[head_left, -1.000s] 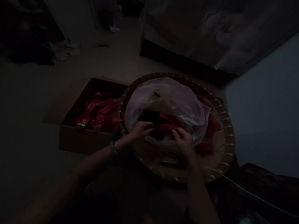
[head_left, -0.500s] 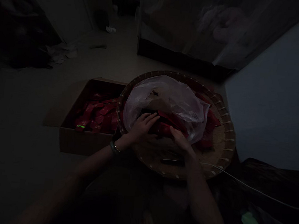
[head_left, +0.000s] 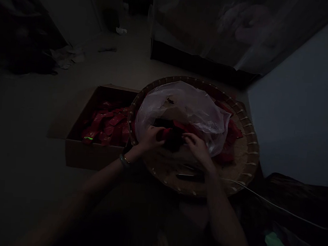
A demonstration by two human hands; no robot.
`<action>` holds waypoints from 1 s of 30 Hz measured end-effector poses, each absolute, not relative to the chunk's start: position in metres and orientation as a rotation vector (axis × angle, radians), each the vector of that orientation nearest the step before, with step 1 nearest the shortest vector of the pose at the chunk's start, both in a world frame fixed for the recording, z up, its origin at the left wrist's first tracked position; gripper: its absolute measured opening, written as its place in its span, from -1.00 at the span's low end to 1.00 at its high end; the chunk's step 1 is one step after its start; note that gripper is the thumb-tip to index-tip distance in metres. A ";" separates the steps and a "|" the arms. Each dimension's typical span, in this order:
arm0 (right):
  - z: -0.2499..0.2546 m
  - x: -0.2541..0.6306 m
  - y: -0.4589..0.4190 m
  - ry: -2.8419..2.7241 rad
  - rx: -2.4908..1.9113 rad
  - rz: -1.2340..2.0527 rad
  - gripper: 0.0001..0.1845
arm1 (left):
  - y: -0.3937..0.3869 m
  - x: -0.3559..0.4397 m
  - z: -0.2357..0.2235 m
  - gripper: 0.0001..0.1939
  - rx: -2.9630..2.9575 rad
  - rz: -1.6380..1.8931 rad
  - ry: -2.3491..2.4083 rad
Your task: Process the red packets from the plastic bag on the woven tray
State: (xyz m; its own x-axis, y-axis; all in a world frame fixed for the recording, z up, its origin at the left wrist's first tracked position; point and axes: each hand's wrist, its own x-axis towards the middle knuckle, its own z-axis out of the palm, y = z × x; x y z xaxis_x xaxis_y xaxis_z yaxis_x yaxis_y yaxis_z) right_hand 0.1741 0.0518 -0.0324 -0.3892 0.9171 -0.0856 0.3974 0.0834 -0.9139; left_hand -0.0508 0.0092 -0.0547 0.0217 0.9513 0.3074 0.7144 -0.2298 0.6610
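The scene is very dim. Over a large round woven bamboo tray (head_left: 245, 156) both hands work at the mouth of a crumpled clear plastic bag (head_left: 183, 96). My left hand (head_left: 150, 138), with a bracelet on its wrist, is closed with thumb and fingers around the end of a red packet (head_left: 167, 132). Opposite it, my right hand (head_left: 196, 145) has its fingers curled in a pinch beside a dark mass (head_left: 175, 139); what they hold is too dark to make out. Below the right hand a dark, flat phone-like object (head_left: 189, 177) lies on the tray.
Left of the tray stands an open cardboard box (head_left: 93, 156) full of red packets (head_left: 107, 126). More red wrappers (head_left: 229, 143) lie on the tray's right side. A white cable (head_left: 268, 202) runs off to the right. A pale wall (head_left: 298, 111) rises at the right.
Both hands have shifted slightly. The long red packet held between them is no longer stretched across; my left hand grips its red end, and dark stuff shows between the hands.
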 end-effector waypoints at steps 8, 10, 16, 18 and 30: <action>-0.068 0.155 0.046 -2.591 -1.542 0.697 -0.04 | 0.013 -0.059 -0.065 -0.45 1.811 1.197 1.725; -0.066 0.148 0.049 -2.613 -1.584 0.725 -0.10 | 0.013 -0.059 -0.065 -0.46 1.799 1.205 1.723; -0.066 0.139 0.057 -2.553 -1.437 0.790 -0.48 | 0.013 -0.059 -0.066 -0.46 1.807 1.243 1.724; -0.069 0.138 0.058 -2.518 -1.434 0.703 -0.42 | 0.012 -0.059 -0.065 -0.46 1.813 1.250 1.709; -0.068 0.111 0.064 -2.663 -1.226 0.617 -0.49 | 0.012 -0.059 -0.062 -0.48 1.830 1.253 1.702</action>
State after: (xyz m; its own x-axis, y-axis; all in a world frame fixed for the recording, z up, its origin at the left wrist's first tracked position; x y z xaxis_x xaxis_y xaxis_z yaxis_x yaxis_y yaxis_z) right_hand 0.1106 0.0644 -0.0681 -0.6560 0.7537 -0.0387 0.6939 0.5822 -0.4236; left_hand -0.0591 0.0118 -0.0623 -0.1091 0.9254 0.3630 0.6218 -0.2214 0.7512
